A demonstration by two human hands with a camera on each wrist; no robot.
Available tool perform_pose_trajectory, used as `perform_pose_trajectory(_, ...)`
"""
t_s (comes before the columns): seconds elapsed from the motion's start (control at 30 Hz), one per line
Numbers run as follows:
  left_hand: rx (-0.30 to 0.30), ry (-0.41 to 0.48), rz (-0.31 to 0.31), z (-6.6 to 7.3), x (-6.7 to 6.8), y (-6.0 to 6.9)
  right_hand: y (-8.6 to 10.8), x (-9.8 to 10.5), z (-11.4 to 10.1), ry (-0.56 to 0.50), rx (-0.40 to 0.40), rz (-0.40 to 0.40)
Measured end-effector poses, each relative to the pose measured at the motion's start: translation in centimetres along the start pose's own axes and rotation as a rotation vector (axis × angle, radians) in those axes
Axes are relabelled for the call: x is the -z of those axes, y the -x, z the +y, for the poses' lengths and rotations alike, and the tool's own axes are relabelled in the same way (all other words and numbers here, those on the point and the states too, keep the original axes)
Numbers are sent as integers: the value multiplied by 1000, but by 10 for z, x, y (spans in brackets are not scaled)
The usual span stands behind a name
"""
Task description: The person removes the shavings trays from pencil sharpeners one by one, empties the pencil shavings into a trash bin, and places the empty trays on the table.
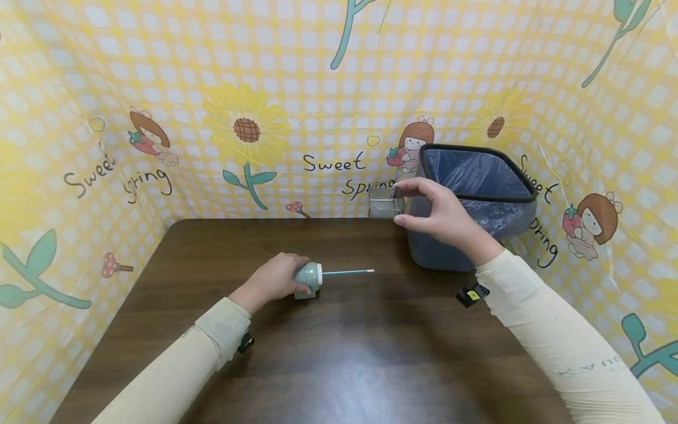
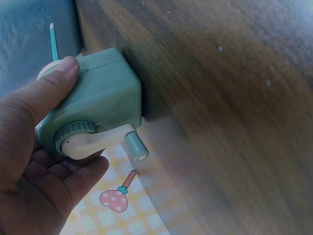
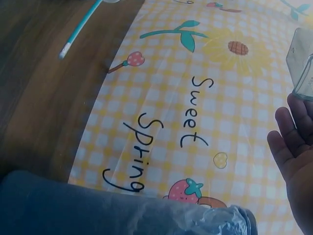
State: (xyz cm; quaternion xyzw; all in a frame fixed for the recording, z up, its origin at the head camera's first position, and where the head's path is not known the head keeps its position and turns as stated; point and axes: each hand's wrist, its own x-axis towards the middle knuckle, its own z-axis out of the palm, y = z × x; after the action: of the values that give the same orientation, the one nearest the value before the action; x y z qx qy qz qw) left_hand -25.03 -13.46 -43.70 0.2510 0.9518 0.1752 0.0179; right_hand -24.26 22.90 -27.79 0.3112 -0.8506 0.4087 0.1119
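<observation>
My left hand (image 1: 272, 278) grips a green crank pencil sharpener (image 1: 310, 275) on the table, with the thumb over its body. A blue pencil (image 1: 346, 272) sticks out of the sharpener's white front and points right. In the left wrist view, the white crank handle (image 2: 100, 140) with its green knob shows on the sharpener's back. Up in the air near the bin, my right hand (image 1: 442, 215) pinches a small clear box (image 1: 384, 203) between thumb and fingers. The right wrist view shows only part of this box, at its right edge.
A blue-grey trash bin (image 1: 436, 250) with a black rim and a plastic liner stands at the table's back right, close to my right hand. The dark wooden table (image 1: 318, 347) meets a yellow checked cloth wall (image 1: 318, 106) behind and at the sides.
</observation>
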Motion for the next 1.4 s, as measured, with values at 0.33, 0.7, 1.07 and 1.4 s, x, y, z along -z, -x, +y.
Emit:
perform_pose_trajectory(0.33, -9, 2, 3, 1, 2, 0, 7, -13, -3, -3, 3, -16)
perform_pose_trajectory(0.7, 5, 12, 1, 1, -1, -1, 12, -26, -3, -44, 36, -23)
perform_pose_trajectory(1.07, -1, 10, -1, -1, -2, 0, 15, -46, 5, -56, 52, -47)
perform_pose_trajectory(1.4, -3, 7, -3, 0, 0, 0, 20, -62, 14, -69, 48, -55)
